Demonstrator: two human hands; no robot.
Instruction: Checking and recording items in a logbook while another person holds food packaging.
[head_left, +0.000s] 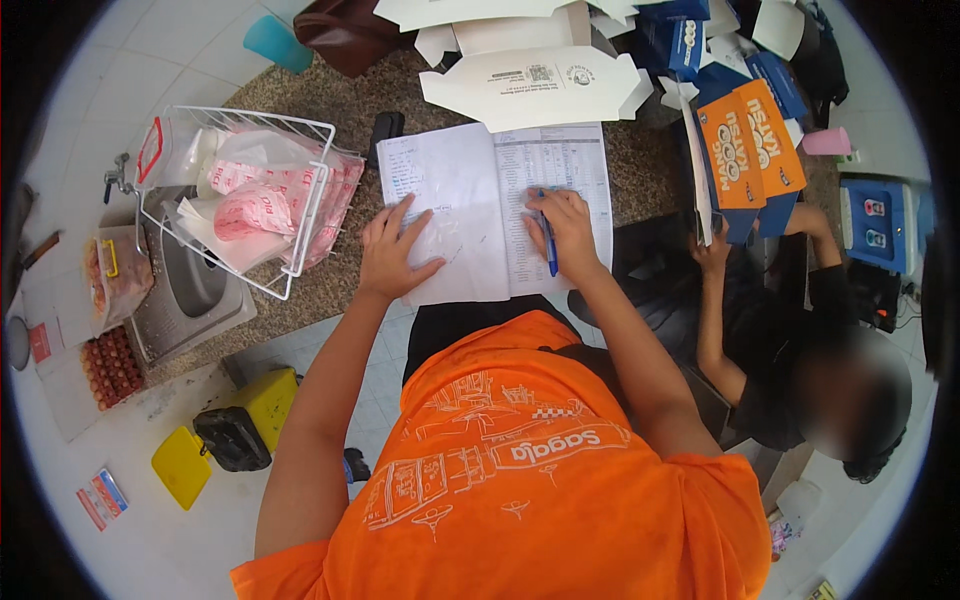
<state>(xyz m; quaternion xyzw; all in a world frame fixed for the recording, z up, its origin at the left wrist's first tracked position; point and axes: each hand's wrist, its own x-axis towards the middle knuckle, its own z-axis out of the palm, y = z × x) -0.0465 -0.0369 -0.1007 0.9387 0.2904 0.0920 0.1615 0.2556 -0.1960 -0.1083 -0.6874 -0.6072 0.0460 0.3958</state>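
An open notebook lies on the speckled counter right in front of me, handwriting on its left page. A printed sheet with a table of rows and columns covers the right page. My left hand rests with spread fingers on the left page's lower left edge. In my right hand is a blue pen, gripped between the fingers over the printed sheet. The pen slants, its lower end toward me; whether either end touches the paper I cannot tell.
A white wire basket with plastic packaging stands left, beside a metal sink. Flattened white boxes lie beyond the notebook. A black object sits near its corner. At right, a co-worker holds an orange and blue box.
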